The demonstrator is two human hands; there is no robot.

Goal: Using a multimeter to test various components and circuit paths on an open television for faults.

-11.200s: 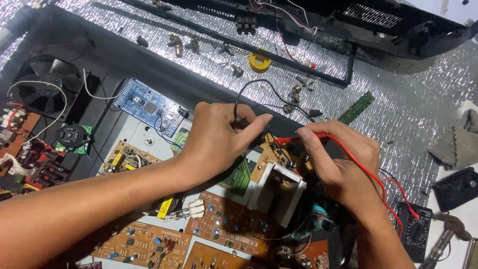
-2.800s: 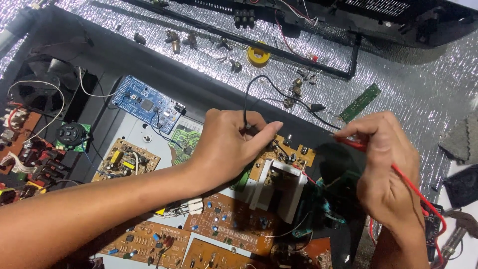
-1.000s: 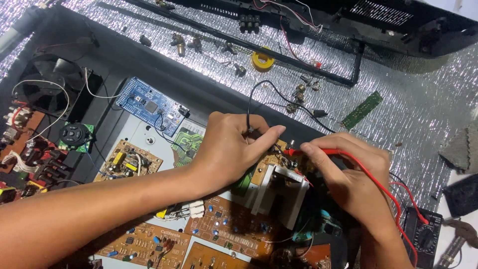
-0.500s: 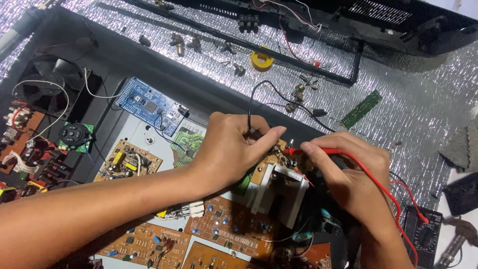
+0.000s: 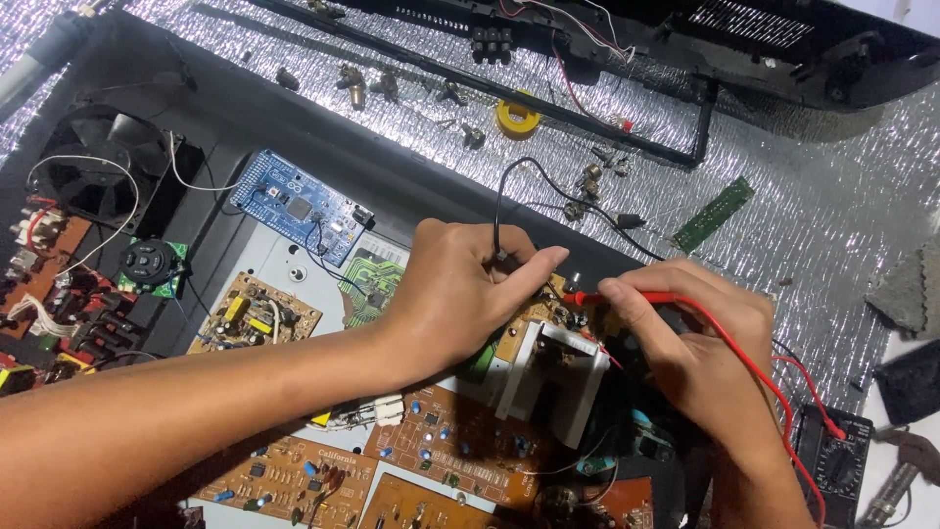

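Note:
My left hand (image 5: 460,294) pinches a black test probe whose black lead (image 5: 499,196) rises from my fingers. Its tip rests on a small brown circuit board (image 5: 524,328) beside a white metal heat sink (image 5: 563,377). My right hand (image 5: 695,343) grips a red test probe (image 5: 602,297), pointed left onto the same board, close to my left fingertips. The red lead (image 5: 774,392) runs over my right hand down to a black multimeter (image 5: 832,460) at the lower right.
An open black chassis holds a blue board (image 5: 299,206), a green board (image 5: 367,284), brown circuit boards (image 5: 441,451) and a black fan (image 5: 98,176). Silver foil matting (image 5: 783,157) carries a yellow tape roll (image 5: 517,118), a green strip board (image 5: 713,214) and loose small parts.
Over the last second nothing moves noticeably. About three seconds ago my right hand was farther right with the red probe off the board; it has come left onto it.

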